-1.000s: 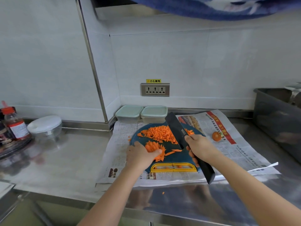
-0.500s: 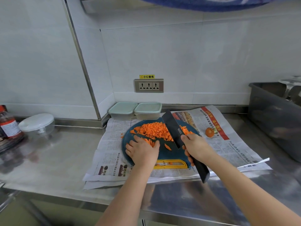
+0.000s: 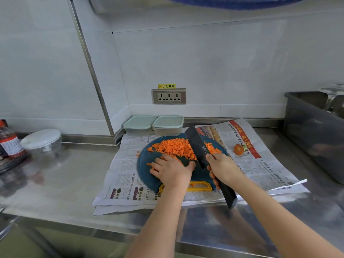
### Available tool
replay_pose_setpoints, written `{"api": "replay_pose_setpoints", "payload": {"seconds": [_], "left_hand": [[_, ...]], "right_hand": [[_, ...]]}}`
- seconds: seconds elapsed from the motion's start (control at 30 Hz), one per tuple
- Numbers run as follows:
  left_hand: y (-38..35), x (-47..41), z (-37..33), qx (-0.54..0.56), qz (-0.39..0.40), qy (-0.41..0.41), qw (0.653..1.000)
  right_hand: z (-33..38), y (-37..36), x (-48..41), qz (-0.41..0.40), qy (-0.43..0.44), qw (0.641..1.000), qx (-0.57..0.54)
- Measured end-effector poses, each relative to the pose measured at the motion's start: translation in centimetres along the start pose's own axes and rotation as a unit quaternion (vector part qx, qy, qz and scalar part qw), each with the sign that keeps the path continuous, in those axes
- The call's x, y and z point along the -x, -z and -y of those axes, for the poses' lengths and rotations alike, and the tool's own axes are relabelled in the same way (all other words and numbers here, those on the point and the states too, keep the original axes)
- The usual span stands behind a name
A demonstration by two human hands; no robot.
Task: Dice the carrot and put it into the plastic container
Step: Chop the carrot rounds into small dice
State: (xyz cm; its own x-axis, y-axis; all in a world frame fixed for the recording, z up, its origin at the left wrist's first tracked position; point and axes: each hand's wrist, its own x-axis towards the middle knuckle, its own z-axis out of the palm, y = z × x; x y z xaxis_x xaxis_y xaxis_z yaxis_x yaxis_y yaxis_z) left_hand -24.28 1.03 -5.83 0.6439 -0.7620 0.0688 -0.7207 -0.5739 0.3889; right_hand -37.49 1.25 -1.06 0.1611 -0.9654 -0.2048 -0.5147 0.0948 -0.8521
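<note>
**Q:** Head view, first entry: the carrot?

**A:** Diced carrot point(image 3: 176, 148): one orange heap on the far half of the round blue cutting board point(image 3: 147, 174). A few stray bits lie at the heap's near left edge. One stub end point(image 3: 238, 149) lies apart on the newspaper point(image 3: 270, 164), right of the board. The paper covers the steel worktop point(image 3: 55, 179).

**Q:** Hands?

**A:** Left hand point(image 3: 173, 170): palm down on the board at the heap's near edge. Its fingers point(image 3: 157, 162) are spread and nearly straight over loose pieces, gripping nothing that shows. Right hand point(image 3: 223, 168): fingers wrapped round the handle of the knife point(image 3: 197, 146). The blade is tilted and stands at the heap's right side.

**Q:** Destination?

**A:** Two plastic containers point(image 3: 168, 124): side by side against the wall, just behind the board, both with lids on. Their contents cannot be told.

**Q:** Progress, as a judgement?

**A:** Dicing looks almost or wholly finished, and the left hand seems to be gathering loose pieces toward the heap. Outstanding: take a lid off and move the heap across. No carrot shows in either container.
</note>
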Motion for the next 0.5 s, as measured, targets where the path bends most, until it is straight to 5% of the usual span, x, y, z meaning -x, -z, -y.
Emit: {"api": "replay_pose_setpoints", "payload": {"seconds": [0.5], "left_hand": [[0.1, -0.1, 2.4, -0.023, -0.049, -0.175, 0.983]], "right_hand": [[-1.0, -0.8, 0.2, 0.015, 0.057, 0.998, 0.013]]}}
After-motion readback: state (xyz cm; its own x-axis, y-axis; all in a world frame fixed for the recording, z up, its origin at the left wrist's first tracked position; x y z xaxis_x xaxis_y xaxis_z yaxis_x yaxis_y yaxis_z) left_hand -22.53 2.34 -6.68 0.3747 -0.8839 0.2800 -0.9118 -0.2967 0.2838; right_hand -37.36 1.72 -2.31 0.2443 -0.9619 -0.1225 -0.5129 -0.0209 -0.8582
